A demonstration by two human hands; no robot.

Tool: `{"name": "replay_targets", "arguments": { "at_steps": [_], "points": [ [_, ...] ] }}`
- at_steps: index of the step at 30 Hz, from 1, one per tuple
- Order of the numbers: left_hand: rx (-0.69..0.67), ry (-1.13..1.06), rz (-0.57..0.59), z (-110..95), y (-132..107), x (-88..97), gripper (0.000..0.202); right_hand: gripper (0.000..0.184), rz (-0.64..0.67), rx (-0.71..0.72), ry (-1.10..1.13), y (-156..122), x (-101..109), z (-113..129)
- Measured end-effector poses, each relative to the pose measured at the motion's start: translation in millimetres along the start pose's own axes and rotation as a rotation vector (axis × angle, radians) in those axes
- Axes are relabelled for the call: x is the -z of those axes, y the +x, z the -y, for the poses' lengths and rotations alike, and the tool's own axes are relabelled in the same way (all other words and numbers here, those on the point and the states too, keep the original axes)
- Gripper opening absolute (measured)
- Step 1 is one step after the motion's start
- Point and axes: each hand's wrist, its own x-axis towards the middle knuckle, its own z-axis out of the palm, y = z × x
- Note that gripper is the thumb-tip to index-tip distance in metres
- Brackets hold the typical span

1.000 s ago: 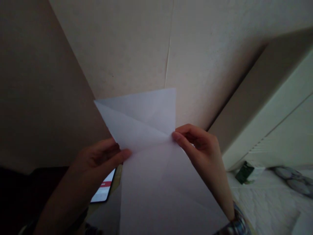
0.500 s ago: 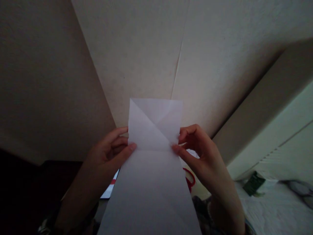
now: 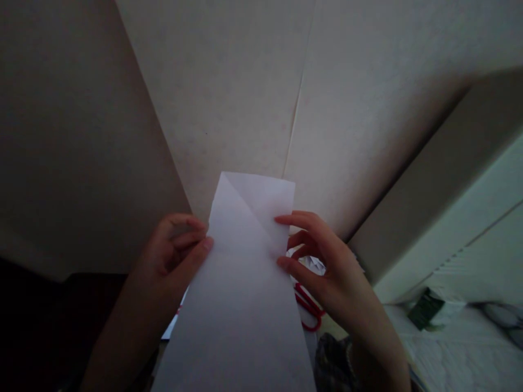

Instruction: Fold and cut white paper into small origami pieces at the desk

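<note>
A long white sheet of paper [image 3: 241, 310] rises up the middle of the view, with a diagonal crease across its top part. Its left edge is pinched between the thumb and fingers of my left hand [image 3: 180, 253]. On the right edge, my right hand [image 3: 321, 250] has its thumb and index fingertip resting on the front face, spread apart, while the other fingers go behind the edge. Below the right hand, partly covered by the sheet, lie red-handled scissors [image 3: 309, 308].
A pale wall [image 3: 237, 81] with a vertical seam stands straight ahead. Crumpled white paper [image 3: 314, 264] shows behind my right hand. At the lower right, a dark green packet [image 3: 425, 309] lies on a white quilted surface [image 3: 461, 356], beside a light cabinet-like panel [image 3: 453, 239].
The sheet has tilted and shifted slightly left and down. My right index finger has moved from behind the edge onto the front face, and the right thumb has slid lower.
</note>
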Motion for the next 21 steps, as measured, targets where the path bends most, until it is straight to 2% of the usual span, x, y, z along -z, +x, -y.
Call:
{"name": "replay_targets", "arguments": {
  "at_steps": [3,7,13,21],
  "points": [
    [-0.093,0.099,0.026,4.3,3.3,3.7,0.010,0.043,-0.012,0.007,0.008,-0.4,-0.6,-0.4],
    [-0.172,0.211,0.047,9.2,7.9,9.3,0.015,0.045,-0.032,0.023,0.017,-1.8,-0.6,-0.2],
    [-0.109,0.145,0.080,11.3,9.3,8.3,0.019,0.051,-0.033,0.016,0.050,-3.4,0.0,0.1],
    [-0.027,-0.020,0.149,9.7,5.9,2.5,0.020,0.047,-0.039,-0.006,0.058,-4.3,1.9,-0.8]
  ]
}}
